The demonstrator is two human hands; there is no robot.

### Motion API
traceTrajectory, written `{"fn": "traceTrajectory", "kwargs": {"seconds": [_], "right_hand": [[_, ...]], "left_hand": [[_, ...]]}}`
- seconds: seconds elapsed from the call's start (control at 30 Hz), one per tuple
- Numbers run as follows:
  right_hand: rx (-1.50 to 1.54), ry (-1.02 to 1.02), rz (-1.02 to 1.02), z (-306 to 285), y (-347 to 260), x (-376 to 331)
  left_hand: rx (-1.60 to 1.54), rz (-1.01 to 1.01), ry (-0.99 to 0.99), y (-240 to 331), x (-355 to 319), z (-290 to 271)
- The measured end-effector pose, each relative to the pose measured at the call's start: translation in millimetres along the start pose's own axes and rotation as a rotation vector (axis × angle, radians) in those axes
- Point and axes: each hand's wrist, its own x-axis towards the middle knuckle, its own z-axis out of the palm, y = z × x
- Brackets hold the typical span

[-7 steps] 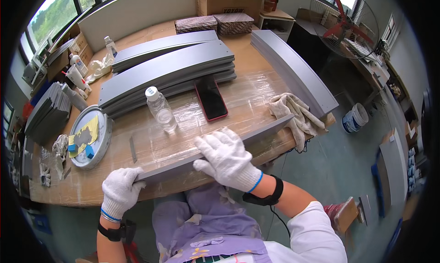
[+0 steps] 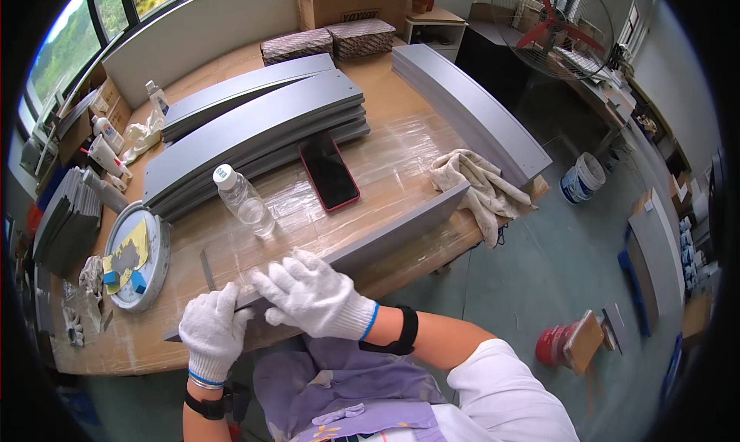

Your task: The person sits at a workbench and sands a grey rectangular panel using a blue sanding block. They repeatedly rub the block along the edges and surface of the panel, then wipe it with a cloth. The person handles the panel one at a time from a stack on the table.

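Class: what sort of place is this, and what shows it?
Probably a workshop: curved grey panels lie stacked on a film-covered worktable, and gloved hands touch another grey panel.

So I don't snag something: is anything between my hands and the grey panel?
Nothing visible except the white gloves: left hand and right hand are both on the grey panel. A cloth lies by its right end.

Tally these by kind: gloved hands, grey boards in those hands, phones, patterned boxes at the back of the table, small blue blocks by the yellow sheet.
Gloved hands, left hand and right hand: 2
Held grey board: 1
Phone: 1
Patterned boxes: 2
Small blue blocks: 2
Total: 8
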Motion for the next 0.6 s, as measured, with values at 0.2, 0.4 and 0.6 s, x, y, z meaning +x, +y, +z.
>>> {"fn": "traceTrajectory", "kwargs": {"seconds": [0.2, 0.4, 0.6], "right_hand": [[-0.373, 0.081, 0.318, -114, 141, -95], [0.329, 0.495, 0.995, -149, 172, -125], [0.227, -0.012, 1.063, -123, 175, -142]], "left_hand": [[-0.016, -0.063, 0.111, -84, -72, -7], [-1.006, -0.486, 0.375, -92, -107, 41], [-1.289, -0.814, 0.32, -107, -133, 90]]}}
